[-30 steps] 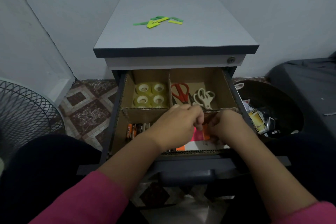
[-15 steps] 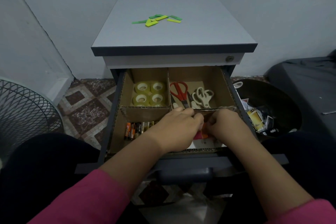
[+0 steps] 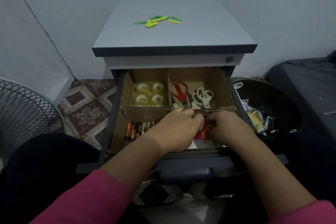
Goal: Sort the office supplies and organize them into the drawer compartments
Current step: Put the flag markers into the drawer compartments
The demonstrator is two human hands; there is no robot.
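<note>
The open drawer (image 3: 116, 114) holds a cardboard divider with compartments. Clear tape rolls (image 3: 150, 93) fill the back left one. Red scissors (image 3: 180, 92) and beige scissors (image 3: 202, 97) lie in the back right one. Batteries (image 3: 135, 129) lie in the front left one. Both hands are in the front right compartment, fingers curled together over pink and orange sticky notes (image 3: 202, 133). My left hand (image 3: 174, 129) and my right hand (image 3: 227, 127) hide most of the notes, so what each finger grips is unclear. Green and yellow tabs (image 3: 157, 21) lie on the cabinet top (image 3: 174, 38).
A wire mesh basket (image 3: 23, 114) stands on the floor at the left. A dark bin (image 3: 269, 111) with packaging scraps sits right of the drawer, beside a dark box (image 3: 309, 85). A white bag (image 3: 181, 211) lies below the drawer front.
Both hands have stayed in the front right compartment, with small finger movements over the sticky notes. The view has shifted slightly.
</note>
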